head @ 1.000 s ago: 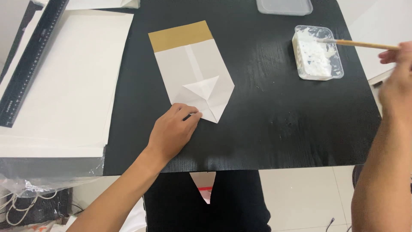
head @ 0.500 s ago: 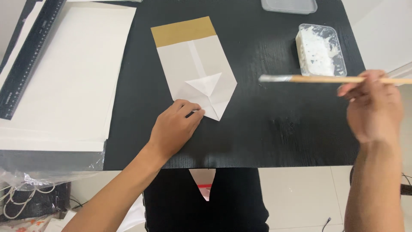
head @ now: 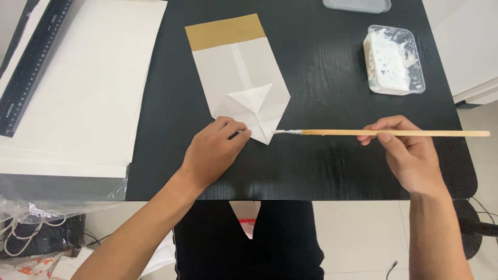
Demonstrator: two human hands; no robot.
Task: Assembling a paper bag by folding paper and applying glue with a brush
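- Far upper left of the frame I see a black ruler [head: 32,65] lying aslant on a stack of large white sheets [head: 88,88]. Both sit well apart from the work and hinder nothing.
- Below them, lower left, lie clear plastic wrap and some loose bags [head: 31,233], off the counter [head: 332,171].
- Centre left, my left hand [head: 212,153] lies palm down on the black counter, its fingers [head: 233,127] pressed together on the lower left edge of the folded paper bag [head: 241,78], pinning it flat.
- The bag lies in the upper middle, with a brown band at its far end and its folded, pointed bottom toward me, a triangular flap showing.
- I judge the step in hand to be gluing the bag's bottom fold: the brush tip [head: 286,133] touches the bag's lower point.
- Right of centre, the long wooden brush [head: 394,133] lies level across the frame, pinched between the thumb and fingers of my right hand [head: 410,155].
- The next move, I reckon, calls for a light, even stroke along the flap edge while the left hand keeps the paper from sliding.
- Upper right, a clear plastic tub of white paste [head: 394,59] stands within reach; another clear container [head: 357,5] is cut off by the top edge.
- Nothing lies between brush and bag.
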